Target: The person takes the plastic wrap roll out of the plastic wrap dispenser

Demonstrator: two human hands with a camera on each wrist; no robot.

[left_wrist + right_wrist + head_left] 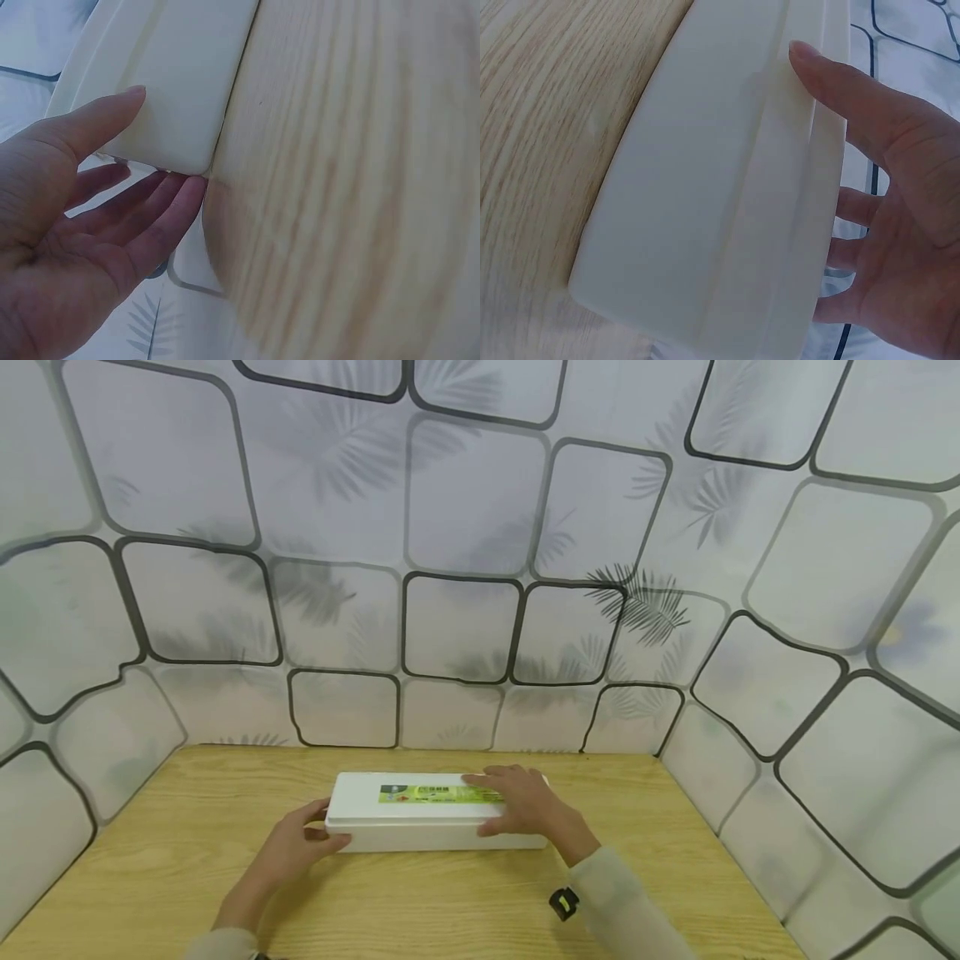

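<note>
Holding a lidded white box [438,837] — contents hidden, left fingers [166,225] gripping one end, right fingers [861,205] gripping the lid [427,812]

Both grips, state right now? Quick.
Left hand: holding the white box at its left end, thumb on the front.
Right hand: holding across the lid, thumb at its front edge.

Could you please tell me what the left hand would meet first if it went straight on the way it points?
The white lidded box, at its left end; the left hand appears to touch it there, though exact contact is hard to judge.
</note>
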